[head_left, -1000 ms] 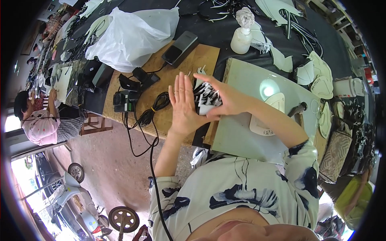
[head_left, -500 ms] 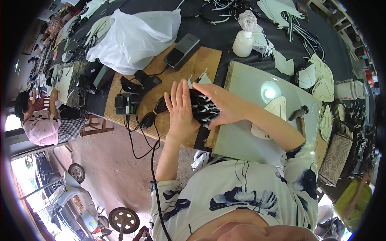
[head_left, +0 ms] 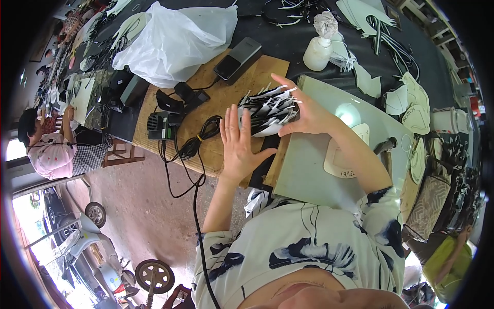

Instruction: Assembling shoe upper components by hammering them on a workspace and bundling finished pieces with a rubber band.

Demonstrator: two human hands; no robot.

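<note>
A bundle of black-and-white strap pieces (head_left: 268, 110) with white ends sticking out lies on the wooden board between my hands. My right hand (head_left: 311, 114) curves loosely around its right side, fingers and thumb stretched apart; contact is hard to make out. At the bundle's lower left, my left hand (head_left: 237, 147) is open, its fingers upright and thumb spread to the right. On the grey-green slab (head_left: 303, 170) beside my right forearm lies a cream sole-shaped template (head_left: 337, 157). A hammer (head_left: 386, 146) rests farther right.
The wooden board (head_left: 218, 95) also bears a dark power bank (head_left: 237, 59), black devices and a coiled cable (head_left: 194, 146). Behind are a white plastic bag (head_left: 175, 44) and a white bottle (head_left: 316, 54). More templates (head_left: 416, 118) lie right. A person (head_left: 49, 149) sits far left.
My hands have moved apart from pressing around the bundle. It now shows more of its upper side and lies slightly farther away. The view has shifted a little.
</note>
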